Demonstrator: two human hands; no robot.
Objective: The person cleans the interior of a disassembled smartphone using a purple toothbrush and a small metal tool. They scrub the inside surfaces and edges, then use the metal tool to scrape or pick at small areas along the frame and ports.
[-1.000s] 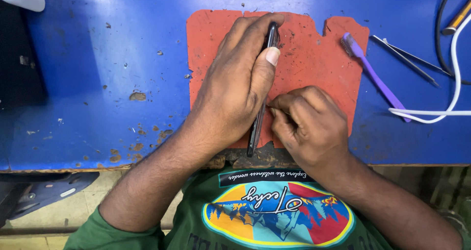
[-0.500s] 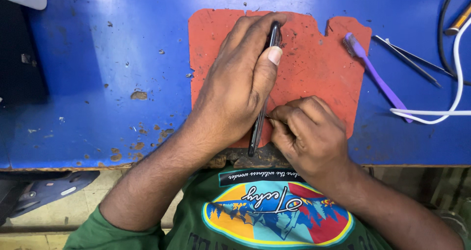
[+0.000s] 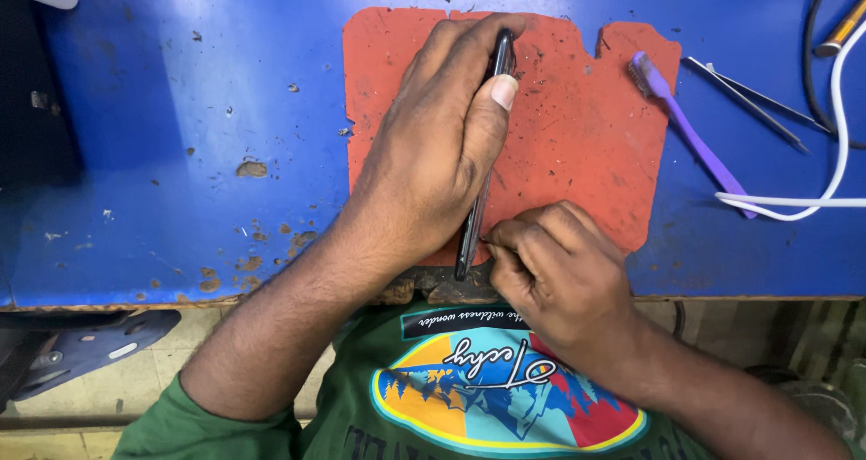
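Observation:
A thin black phone [image 3: 471, 234] stands on its long edge on a worn red mat [image 3: 577, 135]. My left hand [image 3: 442, 144] wraps over it from the left, thumb pressed on its upper side, holding it upright. My right hand [image 3: 559, 275] sits near the table's front edge, fingers pinched together against the phone's lower side edge. Whatever small thing the pinch holds is hidden by the fingers.
The blue table [image 3: 180, 117] is chipped along its front edge. A purple toothbrush [image 3: 690, 131] lies on the mat's right edge. Metal tweezers [image 3: 749, 104], a white cable [image 3: 812, 198] and a black cable [image 3: 812, 81] lie at the right.
My right hand has slid a little down the phone's edge toward the table's front. My left hand keeps the same hold.

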